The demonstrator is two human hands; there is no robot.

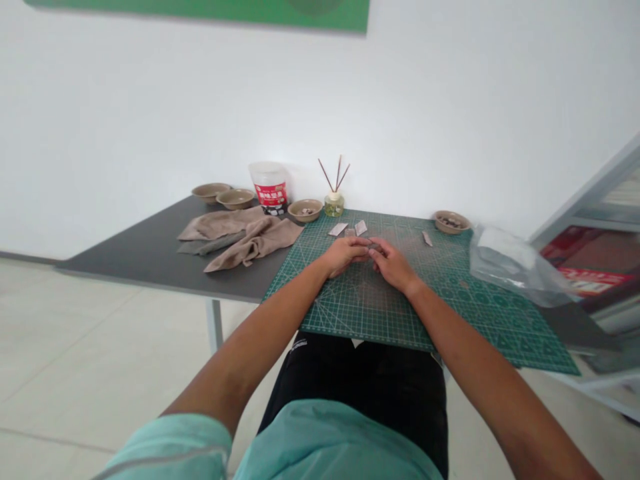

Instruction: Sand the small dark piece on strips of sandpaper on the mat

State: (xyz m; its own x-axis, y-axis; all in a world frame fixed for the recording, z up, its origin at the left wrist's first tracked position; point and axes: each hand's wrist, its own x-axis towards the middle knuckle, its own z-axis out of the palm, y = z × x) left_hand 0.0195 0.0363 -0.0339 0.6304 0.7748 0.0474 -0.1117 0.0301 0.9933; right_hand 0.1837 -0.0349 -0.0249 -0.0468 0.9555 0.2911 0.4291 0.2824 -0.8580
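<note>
Both hands meet above the green cutting mat (400,313), fingertips nearly touching. My left hand (346,256) has its fingers closed in a pinch, and so does my right hand (393,264). Whatever lies between the fingertips is too small to make out. Just beyond them on the mat are a pale flat piece (338,229), a second pale piece (361,228) and a small brownish piece (349,233) partly behind my left hand. A narrow strip (427,239) lies farther right.
Along the wall stand bowls (236,199), a red-labelled tub (271,190), a bowl with small pieces (305,211), a reed diffuser (334,204) and another filled bowl (451,222). Brown cloths (255,240) lie left, a clear plastic bag (515,263) right, near a shelf (590,220).
</note>
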